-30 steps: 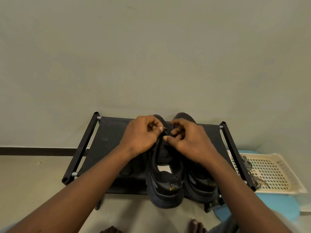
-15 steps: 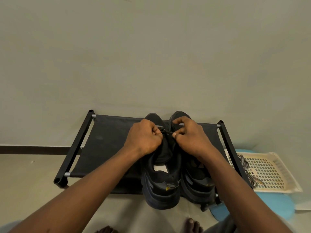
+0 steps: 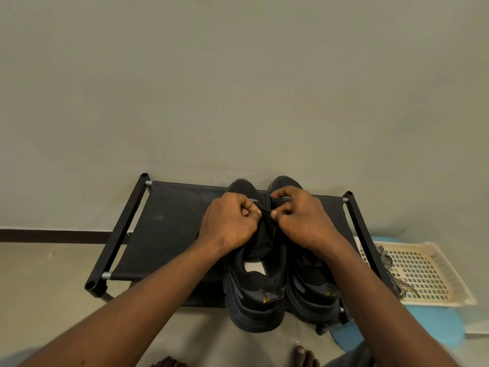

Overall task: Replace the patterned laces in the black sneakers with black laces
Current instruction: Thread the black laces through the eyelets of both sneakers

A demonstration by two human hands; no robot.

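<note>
Two black sneakers stand side by side on a low black rack [image 3: 164, 234], heels towards me: the left sneaker [image 3: 255, 295] and the right sneaker [image 3: 312, 287]. Over the left sneaker's lace area, my left hand [image 3: 229, 222] and my right hand [image 3: 304, 218] both have their fingers curled. Between them runs a short taut stretch of black lace [image 3: 265, 208], pinched at each end. The eyelets lie hidden under my hands. The patterned laces [image 3: 394, 276], black and white, lie in a cream basket to the right.
The cream perforated basket [image 3: 428, 271] sits on a light blue surface [image 3: 434, 327] right of the rack. A plain grey wall rises right behind the rack. Toes show at the bottom edge on the grey floor [image 3: 39, 282].
My hands have drawn slightly apart, pulling the black lace tight between them. The view has tilted a little; the sneakers stay in place.
</note>
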